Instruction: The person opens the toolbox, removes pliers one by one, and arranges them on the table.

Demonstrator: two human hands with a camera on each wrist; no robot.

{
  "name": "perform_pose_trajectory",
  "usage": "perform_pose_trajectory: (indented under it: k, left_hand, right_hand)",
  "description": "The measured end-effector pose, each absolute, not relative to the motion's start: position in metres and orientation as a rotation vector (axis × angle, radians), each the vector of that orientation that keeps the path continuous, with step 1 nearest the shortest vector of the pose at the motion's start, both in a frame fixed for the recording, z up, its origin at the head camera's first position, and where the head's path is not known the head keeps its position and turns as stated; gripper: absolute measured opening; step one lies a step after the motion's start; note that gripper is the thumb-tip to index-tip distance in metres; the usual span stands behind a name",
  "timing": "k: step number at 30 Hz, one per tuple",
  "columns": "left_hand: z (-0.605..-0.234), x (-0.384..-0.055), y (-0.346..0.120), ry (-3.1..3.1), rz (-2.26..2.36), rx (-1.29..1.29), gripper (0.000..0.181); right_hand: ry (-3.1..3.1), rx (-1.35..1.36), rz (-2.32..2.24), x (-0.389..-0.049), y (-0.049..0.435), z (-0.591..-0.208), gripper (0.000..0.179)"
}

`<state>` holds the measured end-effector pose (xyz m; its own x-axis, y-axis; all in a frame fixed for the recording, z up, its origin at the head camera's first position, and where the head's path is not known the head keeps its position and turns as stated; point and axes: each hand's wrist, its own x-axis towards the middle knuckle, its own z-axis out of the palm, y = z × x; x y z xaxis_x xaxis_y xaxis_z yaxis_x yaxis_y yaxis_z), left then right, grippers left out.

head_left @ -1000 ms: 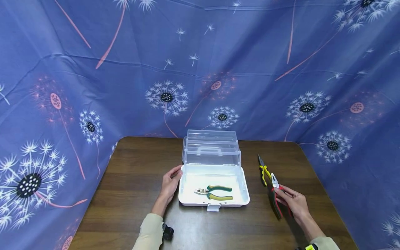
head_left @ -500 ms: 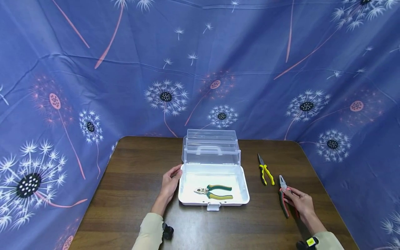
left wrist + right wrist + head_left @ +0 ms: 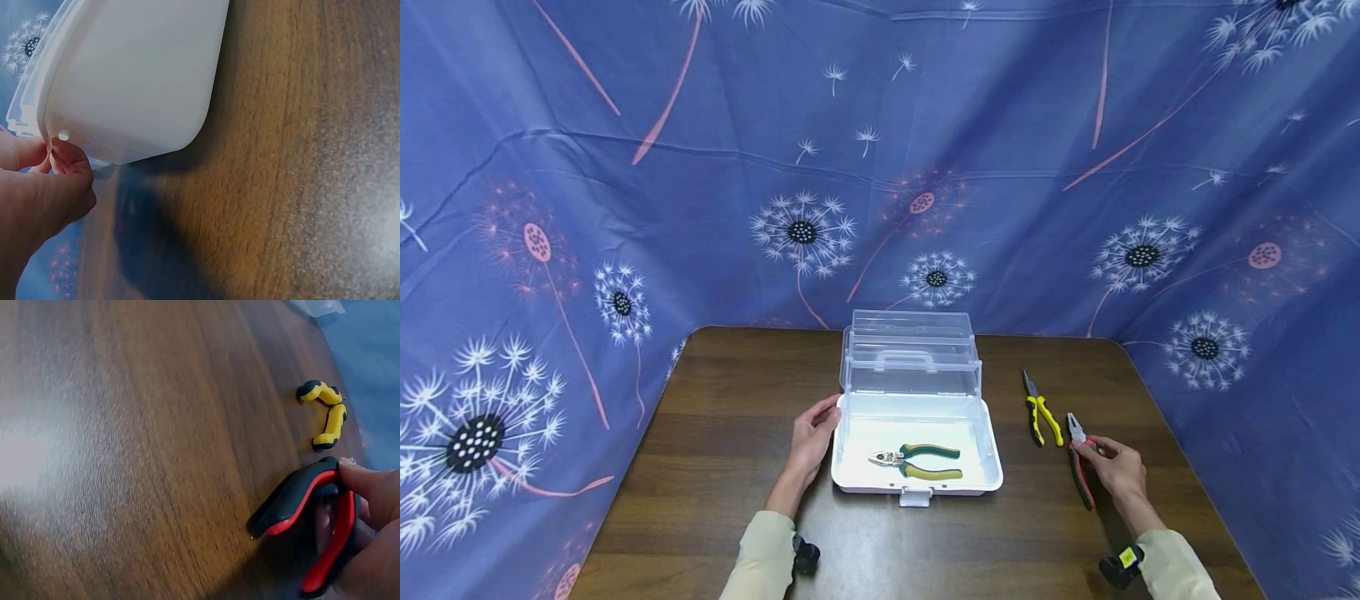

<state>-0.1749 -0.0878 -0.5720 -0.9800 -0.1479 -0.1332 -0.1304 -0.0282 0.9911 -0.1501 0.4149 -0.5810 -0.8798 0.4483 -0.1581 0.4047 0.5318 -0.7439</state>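
Observation:
My left hand [image 3: 808, 442] pinches the rim of a white toolbox [image 3: 861, 485] at its left rear corner. In the left wrist view, thumb and finger meet at the rim of the toolbox wall [image 3: 144, 69]. Green-and-yellow pliers [image 3: 931, 474] lie inside, their metal head pointing left. To the right of the box, my right hand [image 3: 1120, 475] grips red-and-black pliers [image 3: 1080, 480] near the pivot. Their handles [image 3: 300, 494] stand spread in the right wrist view, low over the table. Just behind them lie yellow-and-black needle-nose pliers [image 3: 1047, 417].
The toolbox's clear lid [image 3: 913, 333] stands raised at the back, and its white latch [image 3: 915, 497] sticks out in front. A brown wooden table [image 3: 715, 400] carries everything. Blue dandelion-print cloth [image 3: 715, 250] hangs behind and along the sides.
My right hand has carried the red-and-black pliers a little to the right, away from the needle-nose pliers they overlapped, and turned them slightly. My left hand stays on the toolbox rim.

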Motion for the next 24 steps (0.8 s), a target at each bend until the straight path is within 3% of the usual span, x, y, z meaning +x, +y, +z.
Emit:
perform_pose_trajectory:
  k: [11,24]
  left_hand:
    - [-0.533,-0.157,-0.086,-2.172,-2.210,0.233,0.034]
    - [-0.580,-0.176,-0.090,-2.156,-2.224,0.313,0.034]
  right_hand:
    - [-2.788,-0.663,1.057,-0.146,0.414,-0.576,0.045]
    - [-2.757,-0.386,1.022,-0.142,0.380,-0.533,0.033]
